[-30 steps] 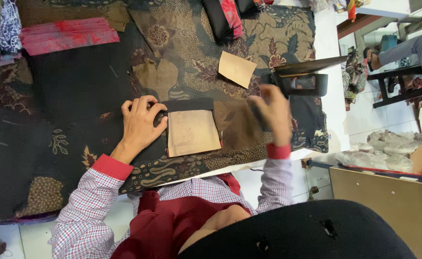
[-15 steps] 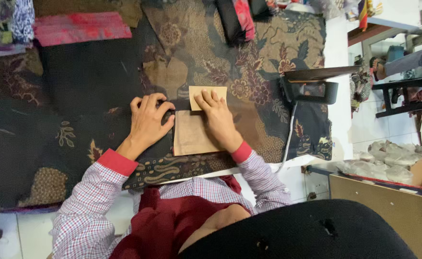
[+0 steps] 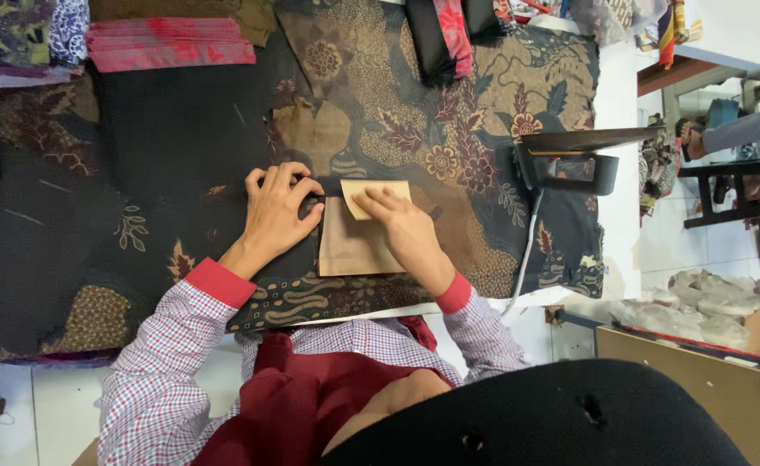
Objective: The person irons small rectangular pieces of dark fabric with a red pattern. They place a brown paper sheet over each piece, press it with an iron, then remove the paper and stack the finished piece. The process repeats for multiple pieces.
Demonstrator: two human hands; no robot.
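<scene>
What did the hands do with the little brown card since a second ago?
The right hand left the iron, picked up the small card lying near it and pressed it down over the top of the big card. The left hand stayed pinning the dark cloth.

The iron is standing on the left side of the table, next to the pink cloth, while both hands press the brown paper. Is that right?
Not quite. The head view shows the iron at the table's right edge, far from the pink cloth. Both the left hand and right hand do press the brown paper.
</scene>
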